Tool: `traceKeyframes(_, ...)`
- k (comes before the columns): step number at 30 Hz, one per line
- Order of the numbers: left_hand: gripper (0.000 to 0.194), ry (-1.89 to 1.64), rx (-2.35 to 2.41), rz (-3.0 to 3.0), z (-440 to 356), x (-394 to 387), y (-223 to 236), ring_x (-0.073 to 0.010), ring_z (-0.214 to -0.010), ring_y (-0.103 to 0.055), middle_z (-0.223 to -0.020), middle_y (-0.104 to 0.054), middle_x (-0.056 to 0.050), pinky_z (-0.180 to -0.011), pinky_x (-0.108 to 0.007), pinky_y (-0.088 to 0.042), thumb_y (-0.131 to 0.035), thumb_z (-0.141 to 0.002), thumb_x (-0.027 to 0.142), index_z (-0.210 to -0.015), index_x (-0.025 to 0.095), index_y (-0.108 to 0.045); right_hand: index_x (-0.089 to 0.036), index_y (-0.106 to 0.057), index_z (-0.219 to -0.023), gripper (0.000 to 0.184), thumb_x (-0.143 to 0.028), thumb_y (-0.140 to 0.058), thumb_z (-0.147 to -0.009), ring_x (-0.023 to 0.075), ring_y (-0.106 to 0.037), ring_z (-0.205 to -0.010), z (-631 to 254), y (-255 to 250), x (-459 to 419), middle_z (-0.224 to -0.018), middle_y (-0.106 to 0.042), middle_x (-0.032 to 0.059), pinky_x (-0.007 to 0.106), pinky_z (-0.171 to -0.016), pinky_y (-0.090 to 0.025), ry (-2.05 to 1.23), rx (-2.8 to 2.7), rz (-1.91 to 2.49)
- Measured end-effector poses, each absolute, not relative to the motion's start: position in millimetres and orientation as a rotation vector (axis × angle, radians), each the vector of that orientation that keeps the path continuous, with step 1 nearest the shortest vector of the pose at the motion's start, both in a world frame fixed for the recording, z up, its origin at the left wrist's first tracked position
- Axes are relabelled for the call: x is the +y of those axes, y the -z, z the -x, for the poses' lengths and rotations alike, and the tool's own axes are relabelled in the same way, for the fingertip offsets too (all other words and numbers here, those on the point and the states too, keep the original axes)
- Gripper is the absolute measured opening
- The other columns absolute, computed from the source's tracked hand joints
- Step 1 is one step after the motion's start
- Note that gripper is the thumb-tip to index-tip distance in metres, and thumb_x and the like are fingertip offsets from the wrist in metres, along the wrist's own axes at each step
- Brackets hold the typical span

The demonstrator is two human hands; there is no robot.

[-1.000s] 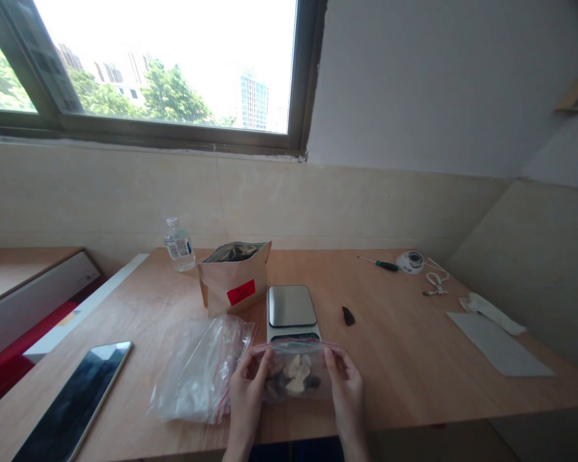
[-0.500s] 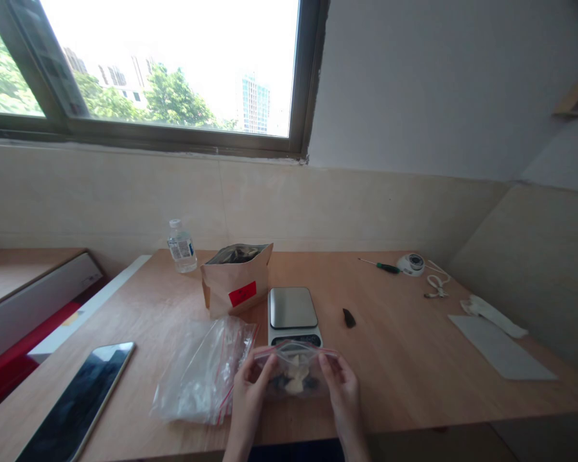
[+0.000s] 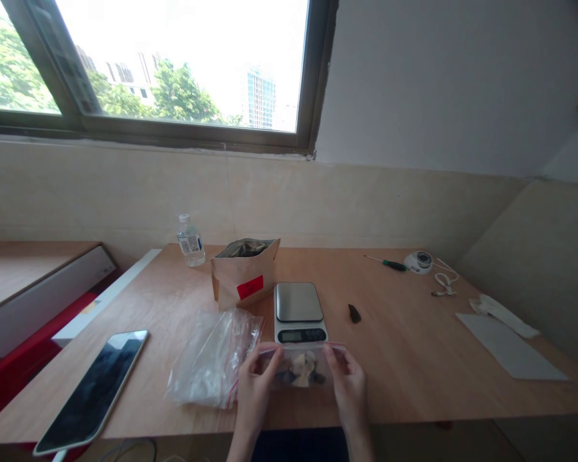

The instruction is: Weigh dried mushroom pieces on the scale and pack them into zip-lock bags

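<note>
Holding step: left hand (image 3: 256, 383) and right hand (image 3: 349, 383) pinch clear bag (image 3: 302, 371) along top edge, nearer than scale (image 3: 299, 303). Next move likely requires even grip.

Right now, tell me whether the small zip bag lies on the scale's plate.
No, the left hand and right hand hold the zip bag by its top edge, nearer than the scale.

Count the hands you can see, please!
2: the left hand pinches the clear bag near its top left corner, and the right hand near its top right corner.
</note>
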State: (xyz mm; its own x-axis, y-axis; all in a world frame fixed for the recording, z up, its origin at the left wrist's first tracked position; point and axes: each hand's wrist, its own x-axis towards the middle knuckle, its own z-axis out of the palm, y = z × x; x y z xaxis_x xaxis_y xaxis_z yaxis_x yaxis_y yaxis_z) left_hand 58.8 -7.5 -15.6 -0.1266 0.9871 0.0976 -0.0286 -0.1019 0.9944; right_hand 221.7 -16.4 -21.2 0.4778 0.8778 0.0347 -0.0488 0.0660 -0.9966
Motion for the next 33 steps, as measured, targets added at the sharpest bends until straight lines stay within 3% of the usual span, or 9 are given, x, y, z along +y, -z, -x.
traceKeyframes(8, 0.030, -1.355, 1.146, -1.143, -57, -4, 20, -0.0231, -0.084, -0.066, -0.088, -0.071, -0.009, -0.077, -0.032, -0.052, -0.067, -0.073, 0.041, -0.087, 0.015, -0.070, -0.015, -0.070, -0.086, 0.034, -0.045, -0.070, -0.069, 0.0244, -0.067, -0.084, -219, 30, -17, -0.087, -0.073, 0.0093, 0.037, -0.078, -0.053, -0.961, -0.888, 1.240)
traceKeyframes(14, 0.027, -1.342, 1.163, -1.134, -58, -4, 17, -0.0207, -0.076, -0.066, -0.080, -0.071, -0.007, -0.071, -0.029, -0.053, -0.068, -0.071, 0.040, -0.079, 0.014, -0.071, -0.015, -0.070, -0.079, 0.030, -0.042, -0.072, -0.066, 0.0231, -0.067, -0.079, -212, 23, -17, -0.079, -0.072, 0.0072, 0.037, -0.077, -0.053, -0.943, -0.871, 1.230)
traceKeyframes(21, 0.026, -1.373, 1.152, -1.137, -57, -10, 10, -0.0202, -0.076, -0.065, -0.079, -0.070, -0.006, -0.071, -0.028, -0.051, -0.066, -0.074, 0.039, -0.079, 0.014, -0.070, -0.015, -0.069, -0.079, 0.025, -0.039, -0.068, -0.071, 0.0213, -0.065, -0.080, -209, 22, -19, -0.081, -0.070, 0.0061, 0.035, -0.077, -0.052, -0.876, -0.898, 1.211)
traceKeyframes(24, 0.027, -1.347, 1.156, -1.177, -56, -11, 2, -0.0207, -0.076, -0.065, -0.079, -0.070, -0.007, -0.070, -0.028, -0.050, -0.065, -0.075, 0.041, -0.079, 0.014, -0.069, -0.017, -0.067, -0.096, 0.031, -0.040, -0.063, -0.076, 0.0231, -0.063, -0.092, -215, 11, -19, -0.098, -0.069, 0.0083, 0.039, -0.085, -0.048, -0.787, -0.968, 1.262)
traceKeyframes(27, 0.026, -1.317, 1.134, -1.228, -55, -12, -3, -0.0208, -0.076, -0.065, -0.080, -0.069, -0.007, -0.069, -0.028, -0.050, -0.063, -0.077, 0.041, -0.081, 0.015, -0.068, -0.022, -0.062, -0.109, 0.034, -0.039, -0.059, -0.080, 0.0247, -0.055, -0.108, -220, -15, -22, -0.114, -0.063, 0.0086, 0.044, -0.095, -0.040, -0.499, -1.208, 1.354)
traceKeyframes(30, 0.023, -1.317, 1.071, -1.316, -55, -14, -4, -0.0205, -0.079, -0.064, -0.082, -0.068, -0.007, -0.072, -0.028, -0.050, -0.061, -0.079, 0.038, -0.082, 0.016, -0.068, -0.027, -0.068, -0.095, 0.018, -0.033, -0.061, -0.079, 0.0248, -0.053, -0.109, -220, -43, -22, -0.105, -0.066, 0.0044, 0.046, -0.102, -0.030, -0.303, -1.692, 1.363)
traceKeyframes(33, 0.020, -1.320, 1.029, -1.392, -56, -16, -3, -0.0193, -0.081, -0.064, -0.082, -0.068, -0.006, -0.073, -0.027, -0.049, -0.059, -0.082, 0.035, -0.083, 0.017, -0.068, -0.026, -0.067, -0.083, 0.012, -0.027, -0.055, -0.085, 0.0207, -0.060, -0.090, -216, -58, -18, -0.087, -0.069, 0.0014, 0.042, -0.096, -0.035, -0.329, -2.094, 1.300)
